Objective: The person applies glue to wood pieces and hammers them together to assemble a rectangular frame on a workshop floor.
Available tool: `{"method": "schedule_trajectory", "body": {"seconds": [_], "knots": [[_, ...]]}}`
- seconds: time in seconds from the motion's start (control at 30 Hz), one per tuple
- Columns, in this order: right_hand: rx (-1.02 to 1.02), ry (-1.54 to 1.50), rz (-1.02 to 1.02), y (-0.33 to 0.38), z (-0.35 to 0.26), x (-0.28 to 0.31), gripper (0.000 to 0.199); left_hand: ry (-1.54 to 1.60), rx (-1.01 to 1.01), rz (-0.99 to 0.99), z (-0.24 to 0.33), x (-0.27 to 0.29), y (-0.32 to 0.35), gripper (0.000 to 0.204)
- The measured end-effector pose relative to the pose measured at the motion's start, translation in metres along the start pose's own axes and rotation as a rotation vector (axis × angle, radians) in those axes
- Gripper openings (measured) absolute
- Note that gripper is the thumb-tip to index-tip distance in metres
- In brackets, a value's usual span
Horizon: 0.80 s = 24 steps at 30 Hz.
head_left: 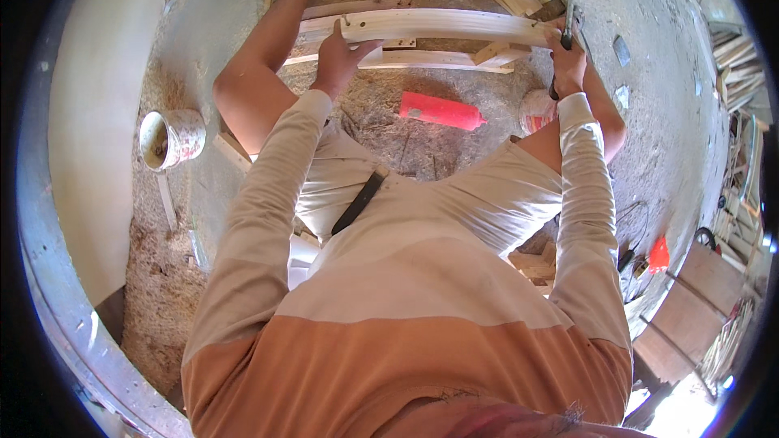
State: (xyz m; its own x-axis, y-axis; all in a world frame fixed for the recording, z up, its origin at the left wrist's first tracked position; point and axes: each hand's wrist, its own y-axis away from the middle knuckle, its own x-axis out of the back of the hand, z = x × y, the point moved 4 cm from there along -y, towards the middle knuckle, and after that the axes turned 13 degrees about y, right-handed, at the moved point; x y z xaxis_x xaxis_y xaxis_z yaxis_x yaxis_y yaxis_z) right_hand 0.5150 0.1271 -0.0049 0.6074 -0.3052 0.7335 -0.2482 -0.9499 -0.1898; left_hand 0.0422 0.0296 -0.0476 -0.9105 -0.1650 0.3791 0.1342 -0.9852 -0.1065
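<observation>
Sawdust covers the workshop floor (406, 134) where the person squats over a pale wooden frame (422, 28), its long rails running left to right between the hands. Left hand (339, 57) presses flat, fingers spread on the top rail; right hand (568, 65) is clenched around an upright hammer (570, 8) at the frame's right end.

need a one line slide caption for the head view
Seated on a sawdust floor, left hand steadies a pale wooden frame while right hand grips a hammer at its end.
</observation>
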Motion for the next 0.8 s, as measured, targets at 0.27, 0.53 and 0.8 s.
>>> {"method": "schedule_trajectory", "body": {"seconds": [0.27, 0.53, 0.8], "knots": [[-0.198, -0.143, -0.058, 0.011, 0.013, -0.007, 0.046, -0.691, 0.110, -0.211, 0.044, 0.028, 0.006, 0.057], [-0.242, -0.297, -0.020, 0.015, 0.008, -0.012, 0.041, 0.085, -0.655, -0.249, 0.222, -0.157, -0.051, 0.028], [-0.154, -0.172, 0.161, 0.025, -0.018, -0.004, 0.045, 0.214, -0.473, -0.371, 0.184, -0.240, -0.083, 0.024]]}}
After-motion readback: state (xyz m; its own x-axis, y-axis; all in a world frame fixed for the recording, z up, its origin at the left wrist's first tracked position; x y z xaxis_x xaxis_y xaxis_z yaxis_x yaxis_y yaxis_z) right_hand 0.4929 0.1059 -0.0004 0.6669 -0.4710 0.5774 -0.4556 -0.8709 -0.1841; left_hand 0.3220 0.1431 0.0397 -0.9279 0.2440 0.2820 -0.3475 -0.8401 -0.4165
